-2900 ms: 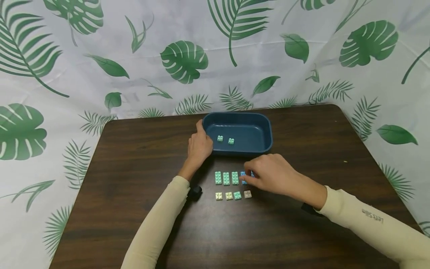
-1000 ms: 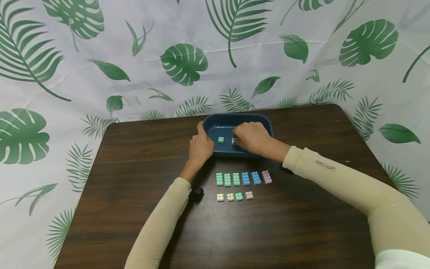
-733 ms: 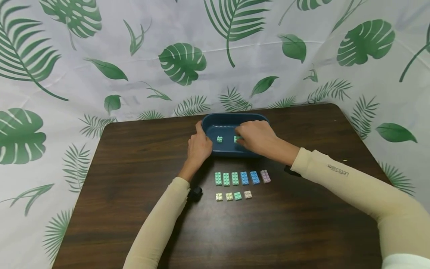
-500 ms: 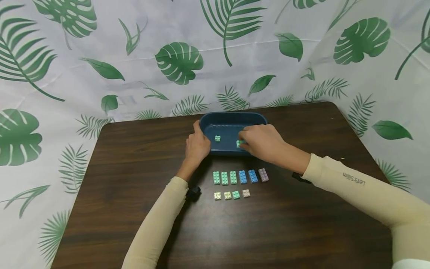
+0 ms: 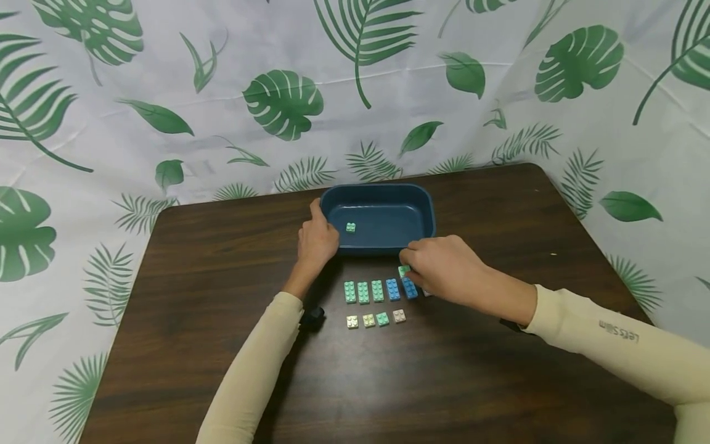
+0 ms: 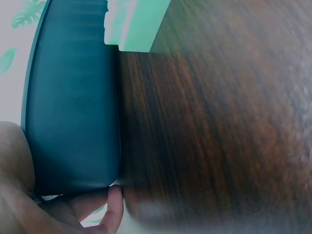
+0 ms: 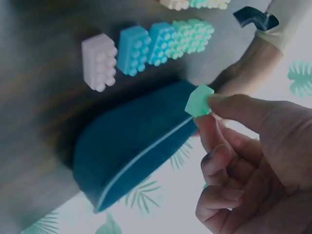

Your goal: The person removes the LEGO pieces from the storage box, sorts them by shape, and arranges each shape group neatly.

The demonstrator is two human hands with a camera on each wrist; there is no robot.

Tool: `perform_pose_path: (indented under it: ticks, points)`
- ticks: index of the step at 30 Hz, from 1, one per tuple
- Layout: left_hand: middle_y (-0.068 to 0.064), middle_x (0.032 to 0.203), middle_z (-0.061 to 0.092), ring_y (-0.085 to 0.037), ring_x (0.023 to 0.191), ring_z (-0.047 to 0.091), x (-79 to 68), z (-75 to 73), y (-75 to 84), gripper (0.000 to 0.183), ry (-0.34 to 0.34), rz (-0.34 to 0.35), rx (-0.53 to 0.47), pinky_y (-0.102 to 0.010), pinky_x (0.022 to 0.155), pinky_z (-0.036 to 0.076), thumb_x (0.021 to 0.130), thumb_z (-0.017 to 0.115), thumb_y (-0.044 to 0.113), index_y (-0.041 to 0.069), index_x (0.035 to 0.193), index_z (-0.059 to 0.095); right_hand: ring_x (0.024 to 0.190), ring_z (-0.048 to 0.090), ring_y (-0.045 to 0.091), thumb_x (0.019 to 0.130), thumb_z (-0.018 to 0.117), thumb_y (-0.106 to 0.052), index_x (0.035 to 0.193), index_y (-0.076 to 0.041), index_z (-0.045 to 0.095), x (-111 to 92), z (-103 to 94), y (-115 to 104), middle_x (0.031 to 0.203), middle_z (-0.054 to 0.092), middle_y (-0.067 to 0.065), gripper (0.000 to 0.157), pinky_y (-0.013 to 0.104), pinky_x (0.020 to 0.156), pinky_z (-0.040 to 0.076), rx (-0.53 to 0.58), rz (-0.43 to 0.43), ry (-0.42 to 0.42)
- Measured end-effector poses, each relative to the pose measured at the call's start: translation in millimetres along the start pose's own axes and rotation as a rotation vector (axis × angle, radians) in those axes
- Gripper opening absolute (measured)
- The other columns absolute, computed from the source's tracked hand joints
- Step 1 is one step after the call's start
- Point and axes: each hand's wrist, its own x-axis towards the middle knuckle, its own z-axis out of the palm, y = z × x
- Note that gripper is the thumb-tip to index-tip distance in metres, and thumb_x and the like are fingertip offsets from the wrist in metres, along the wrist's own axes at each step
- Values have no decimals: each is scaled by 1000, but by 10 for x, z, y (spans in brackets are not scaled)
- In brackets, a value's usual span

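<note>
My right hand (image 5: 446, 268) pinches a small green toy brick (image 5: 403, 271) between thumb and fingers, held above the table between the tray and the blue bricks. In the right wrist view this green brick (image 7: 199, 101) shows at the fingertips. My left hand (image 5: 318, 242) grips the left end of the dark blue tray (image 5: 391, 227), its thumb and fingers around the wall. One small green brick (image 5: 350, 227) lies inside. Near the tray stands a row of longer bricks: green (image 5: 363, 293), blue (image 5: 393, 290) and a pink one (image 7: 99, 62), mostly hidden by my right hand in the head view.
A nearer row holds small bricks: two yellow (image 5: 352, 322), one green (image 5: 382, 319) and one beige (image 5: 399, 316). The dark wooden table (image 5: 222, 259) ends against a leaf-print cloth (image 5: 288, 154) at the back.
My right hand has reached into the tray, taken one of its two small green bricks and drawn it out toward the rows. The pink brick was set down earlier. My left hand stays on the tray.
</note>
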Motion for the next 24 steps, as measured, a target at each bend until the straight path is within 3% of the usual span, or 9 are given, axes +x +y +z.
perform_pose_path:
  ticks: [11, 20, 24]
  points:
    - [-11, 71, 62, -31, 61, 57, 2, -18, -20, 60, -3, -8, 2, -40, 52, 39, 94, 36, 16, 24, 151, 20, 61, 53, 3, 76, 80, -27, 85, -20, 68, -209, 202, -5, 73, 59, -11, 16, 22, 48, 41, 46, -27, -77]
    - [-17, 89, 67, -37, 78, 63, 11, 2, 0, 59, 16, -6, 15, -47, 65, 46, 94, 38, 17, 25, 150, 22, 59, 48, 1, 78, 78, -29, 84, -23, 66, -327, 354, 3, 75, 60, -13, 14, 21, 49, 38, 83, -20, -164]
    - [-16, 87, 67, -37, 76, 63, 1, 9, 13, 59, 13, -5, 10, -47, 65, 46, 94, 38, 17, 25, 150, 22, 58, 46, 1, 78, 78, -29, 84, -23, 67, -362, 390, 4, 74, 60, -13, 14, 20, 48, 37, 104, -24, -179]
